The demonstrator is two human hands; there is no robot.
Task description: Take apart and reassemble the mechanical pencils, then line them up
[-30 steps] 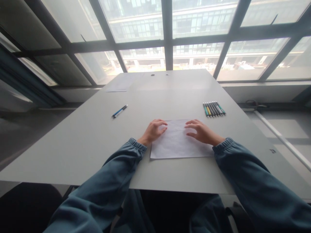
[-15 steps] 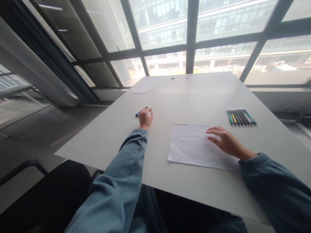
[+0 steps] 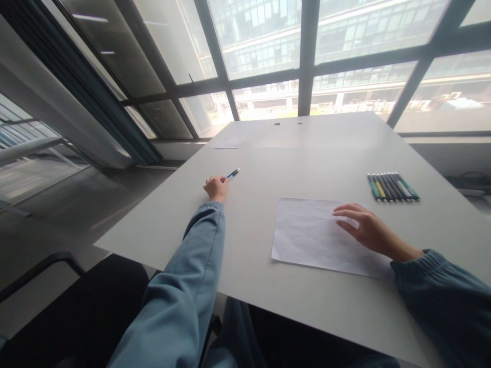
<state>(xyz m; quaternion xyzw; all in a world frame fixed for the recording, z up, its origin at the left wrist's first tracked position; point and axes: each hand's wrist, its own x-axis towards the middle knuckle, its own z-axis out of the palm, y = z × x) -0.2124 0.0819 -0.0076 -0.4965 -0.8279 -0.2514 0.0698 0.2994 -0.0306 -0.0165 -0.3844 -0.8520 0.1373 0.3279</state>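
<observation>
My left hand is closed at the near-left end of a blue and black pen on the left part of the table. The pen's far end sticks out to the right past the thumb; its near end is hidden by my fingers. My right hand rests over the right part of a white sheet of paper, fingers apart and holding nothing.
A row of several dark pens, some with green or yellow barrels, lies to the right beyond the sheet. Another paper lies at the white table's far left. Windows stand behind, and a black chair is at the lower left.
My left hand has shifted left along the pen to its near end, uncovering the far part. The pen and my right hand stay about where they were on the table; the view has swung slightly.
</observation>
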